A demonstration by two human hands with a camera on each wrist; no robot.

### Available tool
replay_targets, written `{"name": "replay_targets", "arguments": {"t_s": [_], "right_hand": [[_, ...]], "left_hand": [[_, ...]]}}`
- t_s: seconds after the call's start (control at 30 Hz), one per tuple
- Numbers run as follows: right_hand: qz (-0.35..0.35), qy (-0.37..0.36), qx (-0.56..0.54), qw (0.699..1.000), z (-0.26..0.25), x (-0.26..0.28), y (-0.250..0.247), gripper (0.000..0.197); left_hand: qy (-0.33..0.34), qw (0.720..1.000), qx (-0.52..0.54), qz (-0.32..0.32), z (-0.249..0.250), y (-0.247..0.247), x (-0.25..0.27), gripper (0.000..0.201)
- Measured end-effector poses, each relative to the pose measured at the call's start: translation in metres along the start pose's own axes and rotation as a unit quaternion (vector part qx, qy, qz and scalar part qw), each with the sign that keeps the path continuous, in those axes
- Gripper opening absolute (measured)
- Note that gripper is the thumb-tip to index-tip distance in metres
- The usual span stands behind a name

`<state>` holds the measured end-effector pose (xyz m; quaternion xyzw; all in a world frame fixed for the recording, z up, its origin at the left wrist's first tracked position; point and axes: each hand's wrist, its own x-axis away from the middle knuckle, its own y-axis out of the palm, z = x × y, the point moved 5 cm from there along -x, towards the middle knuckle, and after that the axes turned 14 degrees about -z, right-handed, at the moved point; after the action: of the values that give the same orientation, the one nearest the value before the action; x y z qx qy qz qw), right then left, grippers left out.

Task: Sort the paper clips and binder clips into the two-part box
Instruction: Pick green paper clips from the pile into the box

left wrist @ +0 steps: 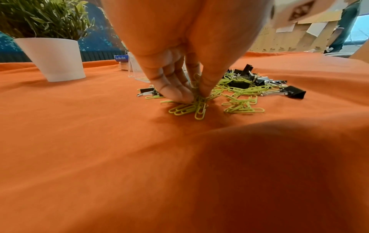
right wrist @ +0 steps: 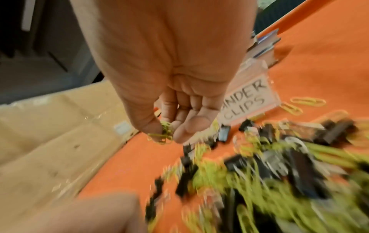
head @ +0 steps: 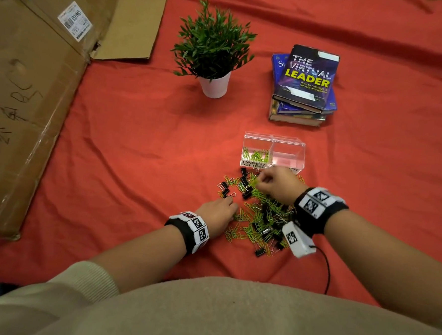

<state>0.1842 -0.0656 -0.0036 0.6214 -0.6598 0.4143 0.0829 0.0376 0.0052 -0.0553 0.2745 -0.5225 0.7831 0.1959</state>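
At the cloth's left edge lies a flattened cardboard box. Toward the far edge stands a potted plant in a white pot.

The left hand is down on the red cloth at the left edge of the pile. In the left wrist view its fingertips and thumb are drawn together, pinching a small bunch of green paper clips that fan out flat on the cloth right under the tips.

The pile lies near the cloth's near edge, in front of the box: green paper clips mixed with black binder clips, a few of which lie loose at its left side.

The right hand hovers over the far end of the pile, just in front of the two-part box. In the blurred right wrist view, a few green clips are pinched between thumb and forefinger while the other fingers curl loosely.

The clear box has clips only in its left compartment, labelled PAPER CLIPS; the right one is labelled BINDER CLIPS.

A stack of books sits beyond the box toward the far edge.
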Motion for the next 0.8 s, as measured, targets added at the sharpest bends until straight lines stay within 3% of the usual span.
{"name": "replay_targets", "arguments": {"t_s": [0.13,0.23,0.33,0.43,0.5,0.67,0.8], "right_hand": [[0.063,0.002,-0.052,0.997,-0.012,-0.014,-0.049,0.013],[0.118,0.033,0.055,0.991,-0.022,-0.03,-0.069,0.014],[0.107,0.057,0.14,0.983,-0.025,-0.044,-0.067,0.019],[0.145,0.014,0.171,0.974,-0.027,-0.037,-0.058,0.029],[0.174,-0.021,0.151,0.973,-0.024,-0.025,-0.046,0.022],[0.062,0.025,0.201,0.977,0.013,-0.019,0.014,0.018],[0.058,0.039,0.265,0.962,0.023,-0.024,0.035,0.031]], "left_hand": [[0.02,0.999,0.006,0.026,0.002,-0.005,0.0,0.02],[0.024,0.997,0.043,0.064,0.003,-0.017,0.0,0.017],[0.011,0.988,0.119,0.094,0.002,-0.035,-0.002,0.016],[-0.007,0.977,0.178,0.116,-0.001,-0.058,-0.008,0.016],[-0.013,0.97,0.206,0.132,-0.003,-0.078,-0.014,0.016],[-0.026,0.963,0.211,0.164,-0.007,-0.129,-0.043,0.016],[-0.069,0.973,0.15,0.163,-0.008,-0.147,-0.073,0.018]]}}
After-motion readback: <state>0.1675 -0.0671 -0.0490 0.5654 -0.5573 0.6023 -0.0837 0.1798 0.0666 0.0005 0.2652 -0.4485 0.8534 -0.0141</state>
